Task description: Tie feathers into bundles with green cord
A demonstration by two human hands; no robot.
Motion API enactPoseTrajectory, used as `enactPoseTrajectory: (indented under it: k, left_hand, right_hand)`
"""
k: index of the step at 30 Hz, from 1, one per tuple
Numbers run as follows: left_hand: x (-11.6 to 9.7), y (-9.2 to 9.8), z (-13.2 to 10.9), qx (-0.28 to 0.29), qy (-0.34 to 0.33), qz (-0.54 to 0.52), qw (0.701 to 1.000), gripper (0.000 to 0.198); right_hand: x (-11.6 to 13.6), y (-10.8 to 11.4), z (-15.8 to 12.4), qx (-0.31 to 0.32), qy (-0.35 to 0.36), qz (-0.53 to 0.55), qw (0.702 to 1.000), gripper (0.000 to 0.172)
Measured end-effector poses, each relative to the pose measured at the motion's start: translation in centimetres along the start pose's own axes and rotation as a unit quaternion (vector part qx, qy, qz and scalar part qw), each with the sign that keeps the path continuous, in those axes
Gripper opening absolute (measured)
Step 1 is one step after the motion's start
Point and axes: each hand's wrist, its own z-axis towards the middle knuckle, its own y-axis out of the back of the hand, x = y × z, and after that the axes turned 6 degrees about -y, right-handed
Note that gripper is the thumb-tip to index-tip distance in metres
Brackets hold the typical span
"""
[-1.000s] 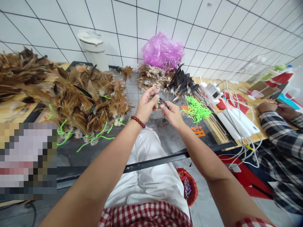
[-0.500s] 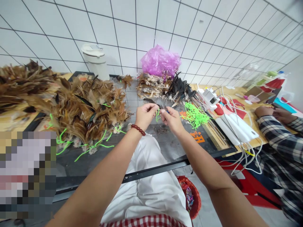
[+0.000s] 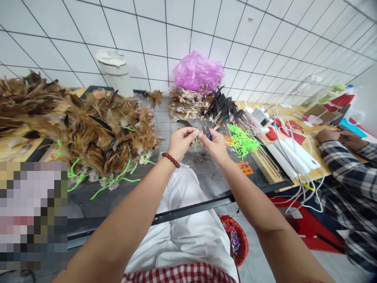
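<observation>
My left hand [image 3: 181, 143], with a beaded bracelet at the wrist, pinches a dark feather [image 3: 185, 124] whose tip points away to the left. A short bright green cord [image 3: 196, 146] hangs by its fingertips. My right hand [image 3: 216, 146] is closed around small scissors [image 3: 209, 136] with blue on the handle; their dark blades stick up past the fingers. The thumbs and fingertips of both hands meet at the cord, hiding where it joins the feather. A tangle of green cords [image 3: 243, 140] lies right of my right hand.
Brown feather bunches [image 3: 108, 133], several tied with green cord, cover the left side. Black feathers [image 3: 225, 108] and a purple plastic bag [image 3: 198, 70] are at the back, near a white lidded cup [image 3: 113, 70]. White cables and a power strip [image 3: 291, 157] lie right, beside a co-worker's sleeve [image 3: 347, 157].
My right hand's fingertips have closed in on the left hand's at the cord. The blue scissor handle now shows more clearly. The view has shifted slightly.
</observation>
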Motion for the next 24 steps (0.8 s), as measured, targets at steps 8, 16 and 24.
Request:
enactPoseTrajectory:
  k: [8, 16, 24]
  left_hand:
    - [-0.08, 0.13, 0.09, -0.010, 0.038, -0.073, 0.997, 0.015]
    - [-0.13, 0.32, 0.36, -0.043, 0.042, -0.071, 0.996, 0.014]
    - [-0.51, 0.16, 0.20, -0.026, 0.049, -0.082, 0.995, 0.009]
  right_hand:
    - [0.26, 0.32, -0.49, 0.007, 0.040, -0.101, 0.994, 0.034]
    - [0.42, 0.16, -0.77, 0.025, 0.059, -0.168, 0.984, 0.031]
    - [0.55, 0.04, -0.90, 0.036, 0.066, -0.183, 0.980, 0.035]
